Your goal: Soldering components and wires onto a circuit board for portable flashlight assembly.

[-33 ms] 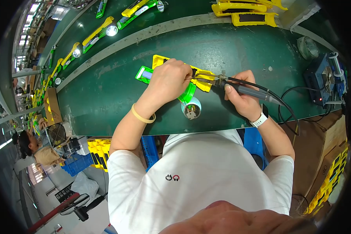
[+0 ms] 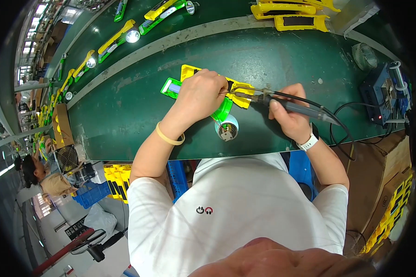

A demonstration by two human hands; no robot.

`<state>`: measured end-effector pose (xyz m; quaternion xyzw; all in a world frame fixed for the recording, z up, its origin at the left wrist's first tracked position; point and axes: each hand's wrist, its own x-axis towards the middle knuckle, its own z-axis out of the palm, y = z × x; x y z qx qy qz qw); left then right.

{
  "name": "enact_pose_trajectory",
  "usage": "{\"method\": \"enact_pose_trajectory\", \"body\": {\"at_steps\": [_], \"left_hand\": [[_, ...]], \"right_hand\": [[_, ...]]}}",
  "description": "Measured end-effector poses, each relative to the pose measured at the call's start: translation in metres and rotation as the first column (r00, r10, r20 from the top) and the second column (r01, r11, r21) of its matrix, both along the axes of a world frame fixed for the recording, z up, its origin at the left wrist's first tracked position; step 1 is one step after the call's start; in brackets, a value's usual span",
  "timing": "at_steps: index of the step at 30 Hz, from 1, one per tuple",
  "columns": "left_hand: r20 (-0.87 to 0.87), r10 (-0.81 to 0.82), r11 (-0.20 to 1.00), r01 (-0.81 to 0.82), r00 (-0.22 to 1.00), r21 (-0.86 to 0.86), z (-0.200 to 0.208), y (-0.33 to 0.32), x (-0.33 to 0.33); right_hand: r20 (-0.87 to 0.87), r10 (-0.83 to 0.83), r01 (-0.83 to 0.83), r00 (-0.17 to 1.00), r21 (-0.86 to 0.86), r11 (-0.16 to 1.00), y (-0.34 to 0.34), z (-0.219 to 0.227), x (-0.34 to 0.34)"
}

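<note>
My right hand (image 2: 289,113) is wrapped round the grey handle of a soldering iron (image 2: 296,107), which has a thin metal guide tube along it. Its tip points left, close to my left fingertips. My left hand (image 2: 202,92) is closed in a pinch above an opened flashlight; what the fingers hold is hidden. Beneath it lie the yellow housing half (image 2: 241,97) with a dark strip and the green housing half (image 2: 223,111). A pale blue battery shows in the green half's far left end. The round lamp head (image 2: 227,130) rests nearer me, its back with thin wires facing up.
A blue soldering station (image 2: 379,94) with a solder spool stands right, its black cable looping over the table edge. A round mesh cup (image 2: 364,56) is behind it. Yellow housings (image 2: 300,22) lie far right. Assembled flashlights (image 2: 118,39), some lit, line the far left beyond a raised strip.
The soldering iron and my right hand have shifted slightly to the right and toward me. My left hand stays in place; the lamp head has barely turned.
</note>
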<state>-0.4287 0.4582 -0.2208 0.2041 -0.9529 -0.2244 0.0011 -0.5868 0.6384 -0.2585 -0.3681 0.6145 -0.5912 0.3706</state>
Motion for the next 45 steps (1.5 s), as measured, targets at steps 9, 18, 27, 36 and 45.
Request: {"method": "enact_pose_trajectory", "body": {"at_steps": [9,18,27,36,45], "left_hand": [[-0.012,-0.006,1.0,0.006,1.0,-0.002,-0.001,0.001,-0.002],[-0.018,-0.006,0.998,0.005,1.0,-0.059,-0.003,0.012,-0.002],[-0.103,0.442,0.772,-0.319,0.891,0.55,0.031,-0.003,0.037],[-0.077,0.631,0.435,-0.269,0.772,0.859,0.013,-0.02,0.055],[-0.152,0.008,1.0,-0.007,0.988,0.008,-0.005,-0.052,0.038]], "right_hand": [[0.22,0.045,-0.017,0.974,-0.127,0.992,-0.024,0.018,0.008],[0.391,0.003,0.048,0.92,-0.121,0.991,-0.03,0.02,0.009],[0.325,-0.048,0.082,0.945,-0.092,0.992,-0.026,0.016,0.008],[0.279,-0.17,0.199,0.945,-0.077,0.977,-0.034,0.032,0.033],[0.246,-0.153,0.151,0.957,0.027,0.988,-0.05,0.012,0.061]]}}
